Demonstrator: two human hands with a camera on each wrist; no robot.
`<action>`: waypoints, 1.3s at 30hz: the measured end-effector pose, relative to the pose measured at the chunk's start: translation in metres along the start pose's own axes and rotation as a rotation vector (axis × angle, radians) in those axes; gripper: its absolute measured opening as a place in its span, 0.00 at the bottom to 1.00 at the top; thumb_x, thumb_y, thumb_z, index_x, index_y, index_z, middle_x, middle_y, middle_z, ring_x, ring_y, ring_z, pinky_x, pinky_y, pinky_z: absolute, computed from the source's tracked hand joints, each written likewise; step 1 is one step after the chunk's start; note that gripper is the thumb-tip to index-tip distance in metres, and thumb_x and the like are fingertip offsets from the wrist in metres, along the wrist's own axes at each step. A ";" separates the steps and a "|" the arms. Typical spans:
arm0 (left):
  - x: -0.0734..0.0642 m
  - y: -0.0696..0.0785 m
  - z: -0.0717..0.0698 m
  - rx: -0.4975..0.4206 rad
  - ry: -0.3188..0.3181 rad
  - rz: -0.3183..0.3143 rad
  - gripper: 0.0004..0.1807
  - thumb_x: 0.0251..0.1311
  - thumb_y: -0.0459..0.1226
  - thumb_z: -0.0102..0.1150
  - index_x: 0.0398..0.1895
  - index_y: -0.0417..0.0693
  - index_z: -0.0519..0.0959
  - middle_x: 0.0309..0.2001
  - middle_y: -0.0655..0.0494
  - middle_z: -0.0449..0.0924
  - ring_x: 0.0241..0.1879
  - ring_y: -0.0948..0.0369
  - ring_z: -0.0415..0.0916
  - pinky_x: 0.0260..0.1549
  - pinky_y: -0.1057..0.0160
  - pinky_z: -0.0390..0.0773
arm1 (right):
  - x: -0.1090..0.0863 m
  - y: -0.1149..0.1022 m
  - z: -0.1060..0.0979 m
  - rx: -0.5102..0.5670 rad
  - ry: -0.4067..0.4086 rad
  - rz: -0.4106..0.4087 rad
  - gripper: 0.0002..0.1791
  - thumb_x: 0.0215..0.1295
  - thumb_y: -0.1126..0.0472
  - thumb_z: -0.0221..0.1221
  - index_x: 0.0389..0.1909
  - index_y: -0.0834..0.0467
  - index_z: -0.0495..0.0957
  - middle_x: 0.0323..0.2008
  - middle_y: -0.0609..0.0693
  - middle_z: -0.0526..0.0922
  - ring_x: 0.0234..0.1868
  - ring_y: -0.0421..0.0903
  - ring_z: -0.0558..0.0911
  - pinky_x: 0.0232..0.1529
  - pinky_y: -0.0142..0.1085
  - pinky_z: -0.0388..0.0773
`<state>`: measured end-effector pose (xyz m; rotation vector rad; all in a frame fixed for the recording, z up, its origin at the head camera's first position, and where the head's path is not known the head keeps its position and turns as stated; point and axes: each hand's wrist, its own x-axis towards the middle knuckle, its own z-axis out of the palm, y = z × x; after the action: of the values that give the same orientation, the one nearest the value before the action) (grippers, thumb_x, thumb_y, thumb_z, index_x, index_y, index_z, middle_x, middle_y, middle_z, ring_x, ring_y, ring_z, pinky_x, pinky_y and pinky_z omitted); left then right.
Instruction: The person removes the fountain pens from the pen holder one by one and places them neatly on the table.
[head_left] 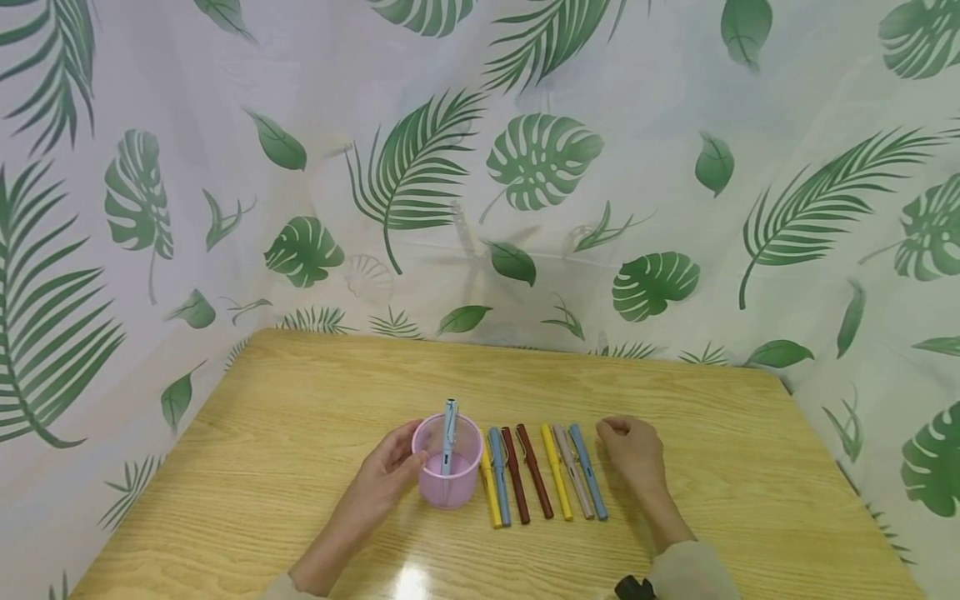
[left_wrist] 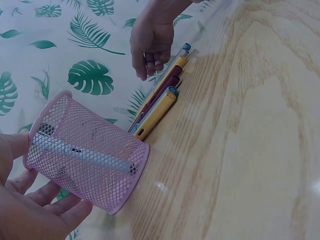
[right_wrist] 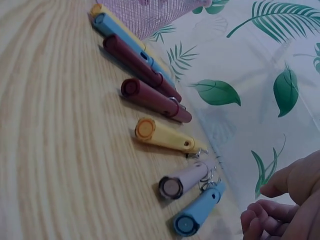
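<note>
My left hand (head_left: 384, 477) grips the side of a pink mesh pen cup (head_left: 447, 493), thumb near the rim and fingers round the wall. One light blue pen (head_left: 449, 433) leans upright inside it, its clip end above the rim. Right of the cup lies a row of pens: yellow (head_left: 491, 487), blue (head_left: 500, 479), two dark red ones (head_left: 516, 479), another yellow (head_left: 557, 472), a greyish one (head_left: 573, 472) and another blue pen (head_left: 588, 472). Just beyond that last pen, my right hand (head_left: 633, 454) rests with fingers loosely curled, holding nothing.
The wooden table (head_left: 750, 483) carries the cup and pens. A white cloth with green leaf prints (head_left: 525, 250) hangs behind the table's back edge and along both sides. Some dark object (head_left: 634, 587) shows by the right sleeve.
</note>
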<state>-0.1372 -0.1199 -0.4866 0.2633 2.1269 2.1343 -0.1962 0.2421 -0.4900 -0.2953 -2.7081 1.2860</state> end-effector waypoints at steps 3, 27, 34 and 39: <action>0.000 0.001 0.000 -0.007 -0.001 -0.007 0.33 0.76 0.39 0.56 0.78 0.36 0.59 0.74 0.36 0.65 0.74 0.40 0.62 0.73 0.43 0.63 | -0.001 -0.005 0.002 0.078 0.004 -0.008 0.18 0.74 0.60 0.58 0.51 0.73 0.82 0.41 0.66 0.87 0.40 0.56 0.86 0.31 0.27 0.79; 0.001 -0.001 0.000 -0.011 0.007 -0.008 0.33 0.75 0.39 0.57 0.78 0.37 0.60 0.73 0.36 0.67 0.73 0.41 0.63 0.73 0.44 0.63 | -0.026 -0.067 0.033 0.366 -0.161 0.008 0.19 0.77 0.58 0.58 0.58 0.68 0.80 0.48 0.62 0.85 0.43 0.53 0.83 0.32 0.33 0.80; 0.001 -0.001 -0.001 -0.013 -0.002 -0.006 0.33 0.76 0.38 0.57 0.78 0.37 0.60 0.74 0.36 0.65 0.74 0.41 0.62 0.73 0.45 0.63 | -0.032 -0.079 0.048 0.434 -0.210 -0.036 0.19 0.75 0.58 0.60 0.58 0.66 0.81 0.49 0.62 0.85 0.47 0.55 0.82 0.42 0.40 0.84; 0.001 -0.001 -0.001 -0.011 -0.002 -0.008 0.33 0.75 0.39 0.57 0.78 0.37 0.60 0.73 0.36 0.66 0.73 0.41 0.63 0.72 0.45 0.63 | -0.036 -0.090 0.058 0.427 -0.217 -0.054 0.19 0.74 0.57 0.62 0.57 0.64 0.82 0.48 0.58 0.87 0.47 0.54 0.84 0.42 0.39 0.84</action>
<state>-0.1380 -0.1207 -0.4873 0.2555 2.1101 2.1397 -0.1834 0.1347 -0.4579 -0.0364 -2.4865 1.9251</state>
